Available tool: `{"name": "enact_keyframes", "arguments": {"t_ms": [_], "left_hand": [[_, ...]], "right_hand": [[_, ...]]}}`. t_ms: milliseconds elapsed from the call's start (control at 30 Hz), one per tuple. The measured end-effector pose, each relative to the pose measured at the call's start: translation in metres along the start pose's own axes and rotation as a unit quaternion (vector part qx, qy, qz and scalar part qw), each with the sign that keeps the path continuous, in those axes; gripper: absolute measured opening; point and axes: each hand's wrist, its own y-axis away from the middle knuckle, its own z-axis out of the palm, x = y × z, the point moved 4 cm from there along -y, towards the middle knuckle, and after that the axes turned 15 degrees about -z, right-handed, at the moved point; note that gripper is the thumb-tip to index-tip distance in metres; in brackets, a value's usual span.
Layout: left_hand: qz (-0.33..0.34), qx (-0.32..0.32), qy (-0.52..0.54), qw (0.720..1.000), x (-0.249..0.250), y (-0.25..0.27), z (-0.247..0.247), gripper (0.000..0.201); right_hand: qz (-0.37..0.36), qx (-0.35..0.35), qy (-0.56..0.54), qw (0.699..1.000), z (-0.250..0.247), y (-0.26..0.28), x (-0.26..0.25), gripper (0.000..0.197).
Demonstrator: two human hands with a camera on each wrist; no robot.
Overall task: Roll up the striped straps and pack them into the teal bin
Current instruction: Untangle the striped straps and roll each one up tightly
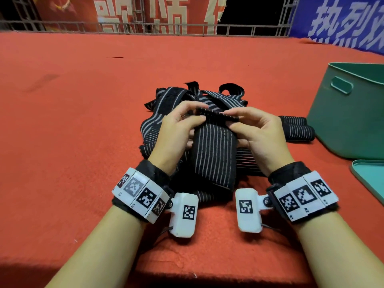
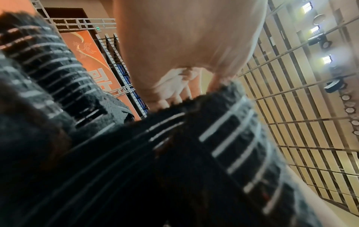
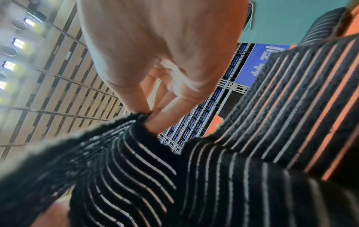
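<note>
A black strap with thin white stripes hangs from both my hands over a heap of like straps on the red cloth. My left hand pinches the left corner of its top edge, and my right hand pinches the right corner. The edge between them is folded into a narrow black band. In the left wrist view, fingertips sit on the strap's fuzzy edge. In the right wrist view, thumb and finger clamp the strap. The teal bin stands at the right.
Two rolled striped straps lie on the cloth against the bin's near left wall. A teal lid lies flat at the right edge. A metal rail and banners close off the far side of the red cloth.
</note>
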Motion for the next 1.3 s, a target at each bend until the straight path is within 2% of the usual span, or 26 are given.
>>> {"name": "enact_keyframes", "arguments": {"t_ms": [33,100,167,233,367,467,567,700,833,900,1133,1300], "left_hand": [[-0.022,-0.005,0.011,1.000,-0.001,0.000,0.001,0.010],[-0.044,0.005,0.012,0.999,-0.004,0.000,0.001,0.020],[-0.025,0.026,-0.007,0.999,-0.005,-0.001,0.000,0.021],[0.000,0.035,-0.008,0.999,-0.006,-0.003,-0.002,0.012],[0.018,0.029,0.014,0.999,-0.006,-0.006,-0.005,0.020],[0.037,0.031,0.006,0.999,-0.004,-0.006,-0.007,0.026],[0.051,0.035,-0.012,0.998,-0.001,-0.002,-0.009,0.021],[0.079,0.043,-0.042,0.995,0.002,0.000,-0.006,0.019],[0.011,0.029,-0.013,0.999,0.002,0.001,-0.001,0.012],[-0.012,0.011,0.000,1.000,0.000,0.001,0.001,0.018],[0.031,-0.012,0.010,0.999,-0.001,-0.001,-0.001,0.014],[0.052,0.010,-0.006,0.999,-0.002,-0.004,-0.006,0.011]], "right_hand": [[-0.001,0.003,0.005,1.000,-0.001,0.000,0.000,0.024],[0.001,0.002,0.015,1.000,-0.002,0.000,0.001,0.025],[0.010,-0.002,0.027,1.000,-0.001,0.000,0.001,0.026],[0.030,-0.003,0.028,0.999,0.000,-0.001,0.003,0.028],[0.076,-0.003,-0.019,0.997,0.004,-0.005,0.003,0.024],[0.070,-0.019,-0.015,0.997,0.006,-0.001,0.000,0.012],[0.063,-0.031,0.000,0.998,0.007,0.003,0.001,0.016],[0.051,0.008,0.014,0.999,0.005,0.003,0.001,0.018],[0.055,0.048,-0.012,0.997,0.004,0.002,-0.001,0.017],[0.058,0.055,-0.018,0.997,0.005,0.001,0.000,0.019],[0.057,0.047,-0.008,0.997,0.005,0.001,0.005,0.017],[0.066,0.014,0.021,0.998,0.009,0.000,0.005,0.018]]}}
